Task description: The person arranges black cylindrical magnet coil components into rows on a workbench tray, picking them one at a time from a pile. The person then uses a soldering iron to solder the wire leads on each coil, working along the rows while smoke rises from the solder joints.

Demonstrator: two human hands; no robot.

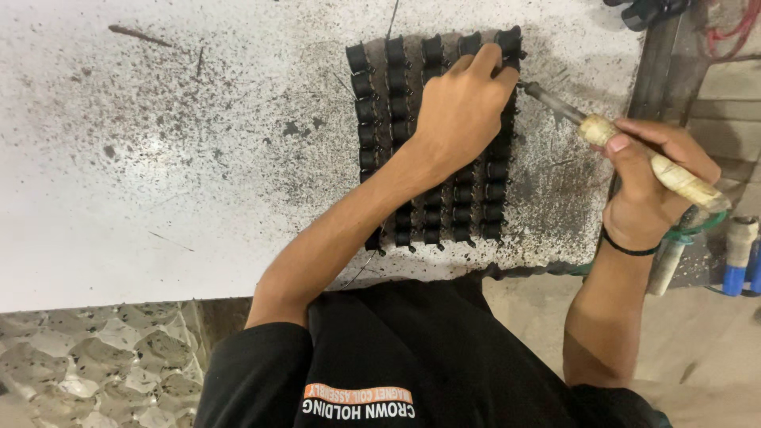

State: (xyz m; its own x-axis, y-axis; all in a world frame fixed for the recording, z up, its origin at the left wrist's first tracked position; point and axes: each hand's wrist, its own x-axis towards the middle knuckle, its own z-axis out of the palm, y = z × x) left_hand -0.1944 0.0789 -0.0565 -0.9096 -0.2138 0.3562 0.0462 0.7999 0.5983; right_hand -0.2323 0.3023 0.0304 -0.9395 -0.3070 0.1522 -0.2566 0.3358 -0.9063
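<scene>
Several small black coil bobbins lie in neat rows on a white, soot-speckled table. My left hand reaches across the rows and pinches a bobbin at the far right corner. My right hand grips a soldering iron by its pale wrapped handle. The iron's metal tip points left and touches the bobbin beside my left fingertips. A black band circles my right wrist.
The table's right edge meets a dark metal frame. Blue and white cylinders stand at the right. Red wire lies at the top right. Crumpled clear plastic lies on the floor at the lower left.
</scene>
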